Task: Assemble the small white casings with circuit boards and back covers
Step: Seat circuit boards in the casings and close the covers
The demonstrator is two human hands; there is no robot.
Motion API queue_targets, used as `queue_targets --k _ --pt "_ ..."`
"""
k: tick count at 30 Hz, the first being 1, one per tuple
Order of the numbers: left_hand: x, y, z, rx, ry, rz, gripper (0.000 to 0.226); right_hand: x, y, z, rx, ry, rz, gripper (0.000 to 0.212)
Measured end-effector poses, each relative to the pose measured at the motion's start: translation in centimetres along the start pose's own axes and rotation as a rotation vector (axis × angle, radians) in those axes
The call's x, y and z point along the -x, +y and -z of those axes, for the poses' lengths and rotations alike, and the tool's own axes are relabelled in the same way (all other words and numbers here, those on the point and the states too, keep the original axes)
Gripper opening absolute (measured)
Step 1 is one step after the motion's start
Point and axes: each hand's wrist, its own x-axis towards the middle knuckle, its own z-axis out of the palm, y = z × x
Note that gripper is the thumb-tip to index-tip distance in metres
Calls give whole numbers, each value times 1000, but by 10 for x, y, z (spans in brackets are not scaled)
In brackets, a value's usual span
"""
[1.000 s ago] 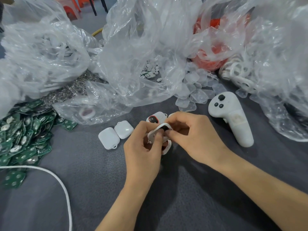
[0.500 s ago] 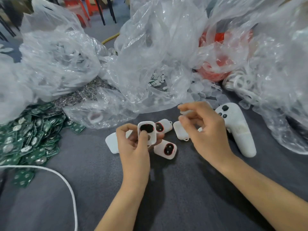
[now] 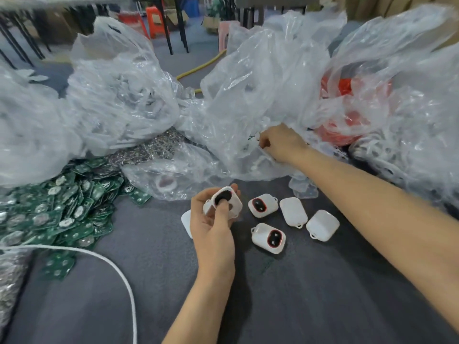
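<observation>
Your left hand (image 3: 213,219) grips a white casing (image 3: 224,203) at centre frame, while your right hand (image 3: 280,145), fingers curled, digs in the plastic bag (image 3: 248,108) above it.

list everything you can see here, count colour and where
white casings: four loose plus one partly hidden, grey table centre
held casing: one, white with dark opening, in left hand
circuit boards: heap, green, left
clear plastic bags: several, back
red items: inside right bag
metal bits: silvery pile, behind boards
cord: one, white, front left
table: grey
left hand: gripping casing
right hand: reaching into bag
</observation>
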Motion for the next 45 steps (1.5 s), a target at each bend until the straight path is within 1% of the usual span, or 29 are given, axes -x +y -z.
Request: queue_targets --k 2,3,6,7,9,11,14,17,18,20,21,23,26,27,29,30,33,35,37,40,42,45 --pt "-2 -1 2 5 18 -3 25 7 1 4 3 56 7 22" --pt "-2 -1 4 -3 23 0 24 12 1 6 -20 122 15 22" --pt "-6 -1 6 15 36 24 18 32 1 19 -152 428 70 15" --pt "-6 -1 5 33 37 28 17 40 0 23 -250 488 78 11" --pt "-6 -2 5 51 22 36 16 61 -5 30 -585 491 38 8" --pt "-5 -1 5 61 11 47 13 86 -9 32 -863 485 -1 10" --pt "-4 -2 5 64 -17 80 10 133 -18 24 -1052 489 -34 14" --pt "-4 -3 2 33 -76 81 21 169 -30 11 -1238 406 -59 15" --pt "-3 -3 2 7 -98 70 19 175 -33 8 -1263 364 -66 16" --pt "0 -1 2 -66 -147 36 4 182 -36 4 -1262 300 -105 15" --pt "2 0 2 -91 -166 24 5 185 -36 2 -1274 283 -139 12" --pt "4 -1 3 -116 -171 24 16 188 -35 1 -1316 264 -193 9" --pt "7 -3 2 -123 -156 68 7 190 -34 1 -1404 237 -207 17" --pt "7 -3 1 -140 -146 80 13 189 -33 1 -1445 234 -216 22" --pt "7 -4 0 -174 -147 119 19 188 -31 1 -1454 244 -236 27" --pt "8 -2 0 -170 -159 145 19 187 -31 2 -1446 245 -232 27" --pt "8 2 -2 -103 -209 209 8 189 -34 3 -1479 238 -165 23" --pt "8 2 -3 -96 -232 210 13 191 -38 1 -1429 253 -123 16" --pt "9 2 -3 -108 -247 197 17 193 -40 -2 -1309 272 -102 13" --pt "10 2 -3 -204 -247 150 19 194 -40 -4 -1211 309 -106 14" --pt "11 3 -2 -211 -274 145 20 192 -39 -2 -1153 332 -105 16" --pt "11 5 -2 -187 -330 166 18 190 -35 -2 -1169 283 -150 19"
